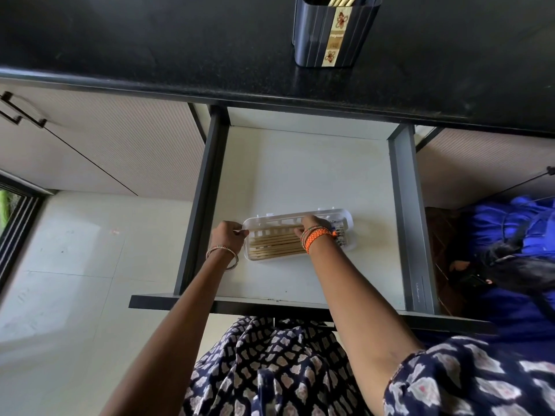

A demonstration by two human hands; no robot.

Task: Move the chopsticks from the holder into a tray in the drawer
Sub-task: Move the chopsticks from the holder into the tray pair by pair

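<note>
Two hands in the drawer (pixel 402 187) | my left hand (pixel 228 235) pinches the tray (pixel 345 216) at its left end | my right hand (pixel 312 228) lies curled over the chopsticks (pixel 274 244), grasp unclear | about six sticks flat in one white tray | one holder (pixel 333 31) on the counter (pixel 150 40), more sticks inside.

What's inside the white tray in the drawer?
Wooden chopsticks lie side by side in the white tray. The right hand covers their far part, so the patterned ends are mostly hidden.
</note>
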